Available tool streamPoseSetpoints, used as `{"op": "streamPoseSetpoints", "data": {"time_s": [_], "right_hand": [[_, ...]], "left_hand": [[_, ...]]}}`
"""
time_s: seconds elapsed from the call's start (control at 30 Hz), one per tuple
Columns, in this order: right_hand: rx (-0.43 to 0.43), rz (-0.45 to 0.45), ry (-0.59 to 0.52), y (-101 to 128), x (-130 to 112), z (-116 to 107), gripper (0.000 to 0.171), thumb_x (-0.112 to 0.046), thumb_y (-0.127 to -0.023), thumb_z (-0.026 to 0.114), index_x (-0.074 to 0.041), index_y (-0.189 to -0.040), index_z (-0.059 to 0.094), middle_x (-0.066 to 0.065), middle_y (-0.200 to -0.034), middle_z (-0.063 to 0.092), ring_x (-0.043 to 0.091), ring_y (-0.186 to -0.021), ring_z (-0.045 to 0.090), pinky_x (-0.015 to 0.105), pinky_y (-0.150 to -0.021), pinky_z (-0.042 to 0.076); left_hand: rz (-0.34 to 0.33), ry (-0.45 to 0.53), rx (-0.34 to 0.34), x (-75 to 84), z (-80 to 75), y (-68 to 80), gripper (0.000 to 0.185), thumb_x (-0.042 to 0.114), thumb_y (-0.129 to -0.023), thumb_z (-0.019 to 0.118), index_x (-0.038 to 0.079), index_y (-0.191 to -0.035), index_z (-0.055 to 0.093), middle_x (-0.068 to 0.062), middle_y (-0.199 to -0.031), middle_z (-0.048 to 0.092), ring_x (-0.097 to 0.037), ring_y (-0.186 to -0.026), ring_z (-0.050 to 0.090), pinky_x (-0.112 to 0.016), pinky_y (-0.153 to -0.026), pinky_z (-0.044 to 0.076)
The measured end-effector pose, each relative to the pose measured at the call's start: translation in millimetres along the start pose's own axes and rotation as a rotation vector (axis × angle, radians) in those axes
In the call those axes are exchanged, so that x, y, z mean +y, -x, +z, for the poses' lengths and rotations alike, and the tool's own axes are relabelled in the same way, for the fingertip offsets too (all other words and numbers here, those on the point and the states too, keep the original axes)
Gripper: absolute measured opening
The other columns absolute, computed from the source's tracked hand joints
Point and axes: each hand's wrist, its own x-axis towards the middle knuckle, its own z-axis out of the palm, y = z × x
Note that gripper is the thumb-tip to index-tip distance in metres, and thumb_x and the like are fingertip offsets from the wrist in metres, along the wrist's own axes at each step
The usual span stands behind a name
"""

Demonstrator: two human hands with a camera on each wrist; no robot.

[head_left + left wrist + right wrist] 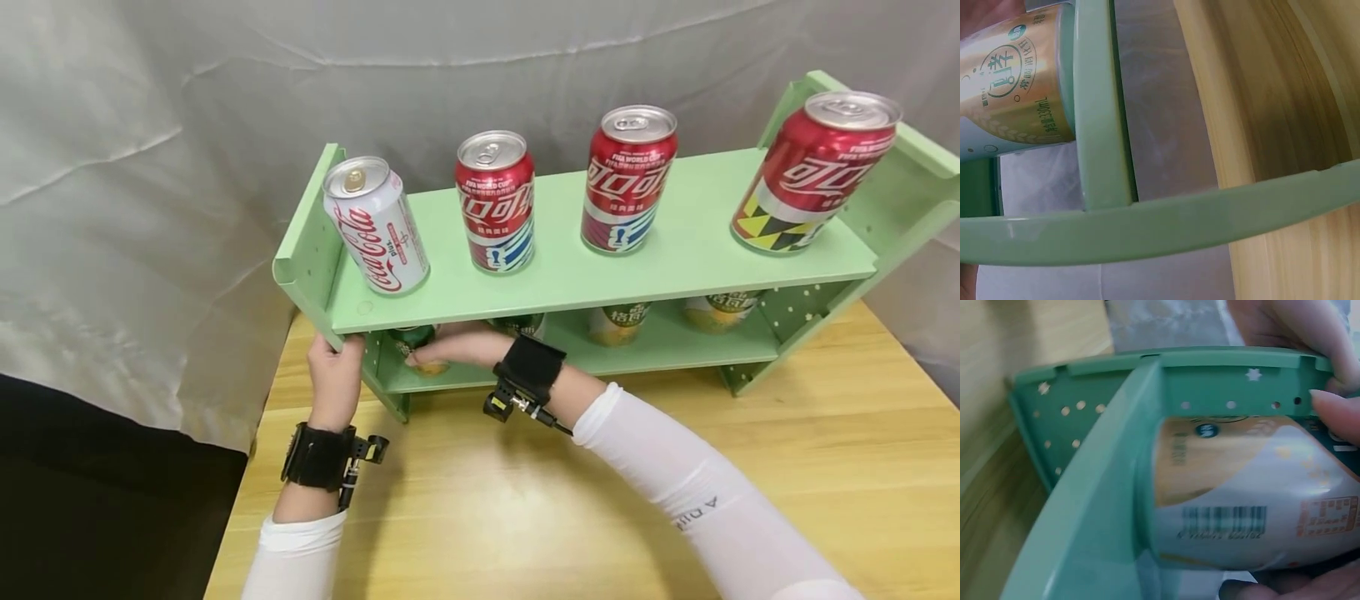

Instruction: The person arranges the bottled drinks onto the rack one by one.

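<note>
My left hand [335,375] grips the lower part of the left side panel [307,225] of a light green two-tier shelf [558,225]. On the lower tier, at its left end, stands a green, gold and white can [1229,481], partly hidden by the upper board in the head view. My right hand [468,344] reaches under that board and holds this can, thumb [1337,417] on one side and fingers [1310,584] on the other. In the left wrist view the can [1019,81] stands with its base at the lower board.
A white Coca-Cola can [378,225] and three red cola cans, one of them [495,204] near the middle, stand on the upper tier. More green-gold cans, including one [618,323], stand below. The shelf rests on a wooden table [480,500] before a grey cloth [450,67].
</note>
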Motion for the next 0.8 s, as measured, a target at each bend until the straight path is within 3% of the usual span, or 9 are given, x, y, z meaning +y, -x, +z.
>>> {"op": "streamPoseSetpoints", "data": {"time_s": [0.07, 0.2, 0.33, 0.57, 0.67, 0.8], "right_hand": [[0.064, -0.023, 0.017, 1, 2, 3, 0.092, -0.015, -0.078, 0.073, -0.017, -0.151, 0.017, 0.006, -0.155, 0.020, 0.020, -0.140, 0.023, 0.043, -0.114, 0.019], [0.208, -0.153, 0.101, 8, 4, 10, 0.088, -0.021, -0.080, 0.075, -0.021, -0.150, 0.021, -0.001, -0.155, 0.022, 0.011, -0.140, 0.021, 0.035, -0.114, 0.019], [0.264, -0.269, 0.233, 20, 0, 16, 0.076, -0.028, -0.089, 0.066, -0.023, -0.150, 0.020, -0.005, -0.156, 0.018, 0.005, -0.141, 0.017, 0.032, -0.114, 0.018], [0.272, -0.237, 0.301, 42, -3, 21, 0.074, -0.036, -0.095, 0.055, -0.023, -0.151, 0.008, -0.003, -0.156, 0.017, 0.006, -0.139, 0.020, 0.034, -0.112, 0.025], [0.261, -0.220, 0.278, 51, 0, 21, 0.079, -0.040, -0.094, 0.054, -0.021, -0.152, 0.003, 0.000, -0.158, 0.012, 0.009, -0.141, 0.017, 0.037, -0.113, 0.021], [0.240, -0.129, 0.242, 70, 6, 20, 0.087, -0.055, -0.093, 0.046, -0.012, -0.152, 0.000, 0.008, -0.158, 0.004, 0.019, -0.144, 0.011, 0.044, -0.114, 0.015]], "left_hand": [[-0.006, -0.006, -0.005, -1.3, 0.3, 0.3, 0.027, 0.006, -0.090, 0.047, 0.001, -0.115, 0.057, -0.003, -0.084, 0.051, -0.013, -0.077, 0.044, -0.024, -0.070, 0.039], [-0.014, -0.010, -0.028, -2.1, -1.5, 1.4, 0.028, 0.009, -0.091, 0.049, 0.002, -0.117, 0.057, -0.002, -0.088, 0.053, -0.012, -0.081, 0.046, -0.023, -0.072, 0.041], [-0.010, 0.018, -0.059, -1.8, -5.1, 0.6, 0.029, 0.013, -0.092, 0.055, 0.006, -0.120, 0.056, 0.003, -0.097, 0.057, -0.010, -0.090, 0.051, -0.021, -0.077, 0.044], [0.075, 0.133, -0.116, -8.9, -4.7, 2.4, 0.038, 0.014, -0.090, 0.064, 0.010, -0.127, 0.053, -0.001, -0.118, 0.060, -0.012, -0.108, 0.058, -0.022, -0.087, 0.049], [0.093, 0.189, -0.124, -13.5, -4.6, 7.9, 0.042, 0.010, -0.090, 0.062, 0.010, -0.131, 0.051, -0.004, -0.124, 0.057, -0.016, -0.115, 0.055, -0.022, -0.092, 0.046], [0.123, 0.242, -0.154, -17.6, -5.0, 17.1, 0.053, 0.009, -0.094, 0.056, 0.016, -0.143, 0.040, -0.007, -0.140, 0.047, -0.022, -0.129, 0.044, -0.023, -0.102, 0.039]]}}
